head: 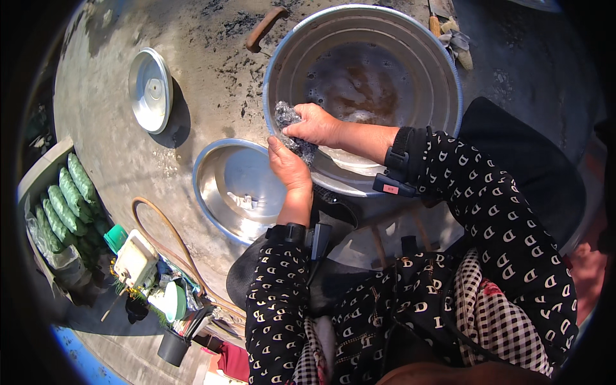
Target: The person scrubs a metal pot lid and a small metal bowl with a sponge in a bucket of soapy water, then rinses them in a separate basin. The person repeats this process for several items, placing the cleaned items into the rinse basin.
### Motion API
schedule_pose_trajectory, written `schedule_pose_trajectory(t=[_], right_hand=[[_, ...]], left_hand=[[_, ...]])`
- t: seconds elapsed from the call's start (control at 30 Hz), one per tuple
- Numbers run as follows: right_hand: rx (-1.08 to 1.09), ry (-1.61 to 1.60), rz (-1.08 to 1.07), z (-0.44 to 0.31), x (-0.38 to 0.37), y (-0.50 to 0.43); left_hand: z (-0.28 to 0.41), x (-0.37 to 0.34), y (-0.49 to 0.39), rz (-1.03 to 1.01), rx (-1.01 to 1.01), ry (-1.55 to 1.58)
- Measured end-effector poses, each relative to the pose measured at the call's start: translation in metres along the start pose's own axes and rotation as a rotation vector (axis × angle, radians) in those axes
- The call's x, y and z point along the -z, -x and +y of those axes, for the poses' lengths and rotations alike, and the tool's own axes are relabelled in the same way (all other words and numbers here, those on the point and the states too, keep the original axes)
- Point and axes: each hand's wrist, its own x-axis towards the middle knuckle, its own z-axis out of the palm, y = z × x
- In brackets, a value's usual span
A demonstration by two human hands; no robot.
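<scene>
Above the near left rim of a large metal basin (pixel 450 62), both my hands hold a grey wad of what looks like steel wool (pixel 288 115). My right hand (pixel 317 125) grips it from above, thumb across its middle. The lower end sits against my left hand (pixel 291 166), whose fingers are partly hidden behind the wad. Brownish water with bubbles (pixel 365 86) covers the basin's bottom. A smaller shiny metal bowl (pixel 226 168) stands left of my left hand, with a whitish scrap (pixel 243 201) lying inside.
A round metal lid or shallow pan (pixel 153 91) rests on the concrete floor (pixel 106 96). A curved brown handle-like piece (pixel 264 30) lies beyond the basin. At lower left are a hose (pixel 168 216), a box of green bundles (pixel 67 202) and a cluttered pile including a white container (pixel 137 257).
</scene>
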Motion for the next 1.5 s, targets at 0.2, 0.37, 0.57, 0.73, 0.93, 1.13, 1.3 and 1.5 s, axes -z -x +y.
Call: schedule_pose_trajectory(t=[0.2, 0.37, 0.57, 0.73, 0.93, 1.13, 1.3, 1.5], right_hand=[[-0.004, 0.133, -0.103, 0.006, 0.004, 0.019], [-0.171, 0.287, -0.168, 0.001, 0.005, 0.021], [-0.019, -0.202, 0.155, -0.005, -0.007, -0.001], [-0.337, 0.087, -0.195, 0.017, 0.004, 0.013], [0.107, -0.307, 0.312, 0.010, -0.008, -0.009], [-0.428, 0.330, -0.232, 0.003, 0.011, 0.021], [-0.026, -0.288, 0.243, -0.022, -0.003, -0.011], [-0.356, 0.396, -0.278, 0.002, 0.014, 0.034]], left_hand=[[-0.001, 0.002, -0.003, -0.040, 0.078, 0.034], [-0.003, 0.000, -0.001, -0.015, 0.118, 0.052], [-0.002, -0.003, 0.001, 0.055, -0.022, -0.008], [0.000, -0.004, 0.003, 0.040, 0.041, 0.010], [0.004, -0.001, 0.003, 0.046, -0.021, -0.129], [0.000, -0.004, 0.004, 0.031, 0.009, -0.046], [0.003, -0.002, 0.004, 0.026, -0.013, -0.071], [0.000, -0.004, 0.002, 0.021, 0.036, -0.036]])
